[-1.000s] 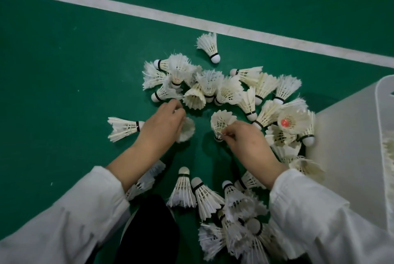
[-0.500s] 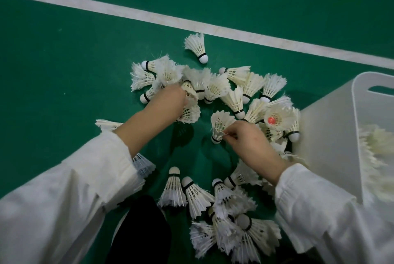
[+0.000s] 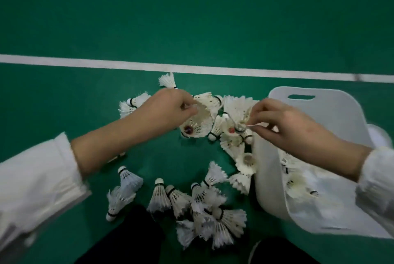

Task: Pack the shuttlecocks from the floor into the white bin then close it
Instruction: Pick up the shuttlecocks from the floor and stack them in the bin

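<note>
Several white feather shuttlecocks (image 3: 213, 210) lie scattered on the green floor. My left hand (image 3: 168, 110) pinches the feather rim of a shuttlecock (image 3: 198, 123) held open-end up, a dark cork showing inside. My right hand (image 3: 285, 123) pinches the feathers of another shuttlecock (image 3: 236, 127) near the near-left rim of the white bin (image 3: 332, 110). The bin stands at the right, holds several shuttlecocks (image 3: 298, 182), and has a slot handle in its far wall. My right forearm crosses over the bin's opening.
White court lines (image 3: 191, 70) cross the green floor beyond the pile. My dark trouser legs (image 3: 128, 240) sit at the bottom edge, close to the nearest shuttlecocks. Open green floor (image 3: 64, 104) lies to the left and far side.
Both hands have lifted with their shuttlecocks; my right hand moved right to the bin's rim, my left hand moved right. The view tilted up, showing more floor and the whole bin.
</note>
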Action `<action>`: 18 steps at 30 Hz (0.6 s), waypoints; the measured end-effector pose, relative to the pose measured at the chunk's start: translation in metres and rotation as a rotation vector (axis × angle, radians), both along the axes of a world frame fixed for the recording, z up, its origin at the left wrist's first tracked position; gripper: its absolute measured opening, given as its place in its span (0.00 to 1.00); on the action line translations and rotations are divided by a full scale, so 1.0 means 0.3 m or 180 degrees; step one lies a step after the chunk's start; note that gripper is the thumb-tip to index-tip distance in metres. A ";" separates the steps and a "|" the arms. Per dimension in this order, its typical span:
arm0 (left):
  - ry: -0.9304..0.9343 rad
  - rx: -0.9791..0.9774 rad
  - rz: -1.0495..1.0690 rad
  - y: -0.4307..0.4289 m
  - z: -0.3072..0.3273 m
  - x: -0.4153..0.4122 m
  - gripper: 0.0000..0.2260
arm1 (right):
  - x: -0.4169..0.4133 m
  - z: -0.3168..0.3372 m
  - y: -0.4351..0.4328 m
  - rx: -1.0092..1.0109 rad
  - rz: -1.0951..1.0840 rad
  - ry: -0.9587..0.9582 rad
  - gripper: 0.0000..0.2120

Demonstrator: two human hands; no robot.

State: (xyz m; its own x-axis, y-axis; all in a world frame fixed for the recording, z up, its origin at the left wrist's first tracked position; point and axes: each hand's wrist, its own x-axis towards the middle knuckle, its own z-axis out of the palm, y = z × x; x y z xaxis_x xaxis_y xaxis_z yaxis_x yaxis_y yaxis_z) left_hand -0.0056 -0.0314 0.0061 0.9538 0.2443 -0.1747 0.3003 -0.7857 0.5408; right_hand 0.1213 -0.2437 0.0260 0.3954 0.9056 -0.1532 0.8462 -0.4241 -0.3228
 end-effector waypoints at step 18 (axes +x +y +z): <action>-0.0037 -0.0162 -0.0776 -0.729 -0.049 0.451 0.15 | 0.104 -0.203 -0.695 -0.1452 -0.0556 0.0823 0.11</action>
